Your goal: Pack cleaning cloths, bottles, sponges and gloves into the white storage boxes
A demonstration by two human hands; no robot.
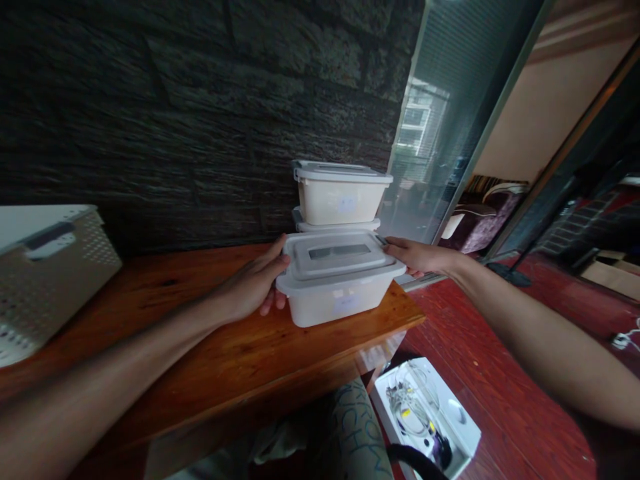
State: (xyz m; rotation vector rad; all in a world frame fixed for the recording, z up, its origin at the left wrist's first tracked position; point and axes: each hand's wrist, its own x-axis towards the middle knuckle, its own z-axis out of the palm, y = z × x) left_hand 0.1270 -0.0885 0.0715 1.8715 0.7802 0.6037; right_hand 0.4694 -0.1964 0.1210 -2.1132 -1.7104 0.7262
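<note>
A white lidded storage box [345, 297] with a grey strip in its lid is at the right end of the wooden table, between my two hands. My left hand [263, 280] grips its left end, thumb at the lid's edge and fingertips lower down. At the opposite end, my right hand [407, 255] is closed on the rim near the grey latch, with some fingers hidden beneath the lip. I cannot tell whether the box's base touches the table. Right behind it stands a similar lidded box [340, 199], stacked on another one that is mostly hidden.
A white perforated basket [55, 280] stands on the table [210, 360] at the left. A dark stone wall [200, 120] rises behind, with a glass door [440, 113] to the right. Below the table's right corner, an open white carton [463, 427] holds cables on the red floor [510, 353].
</note>
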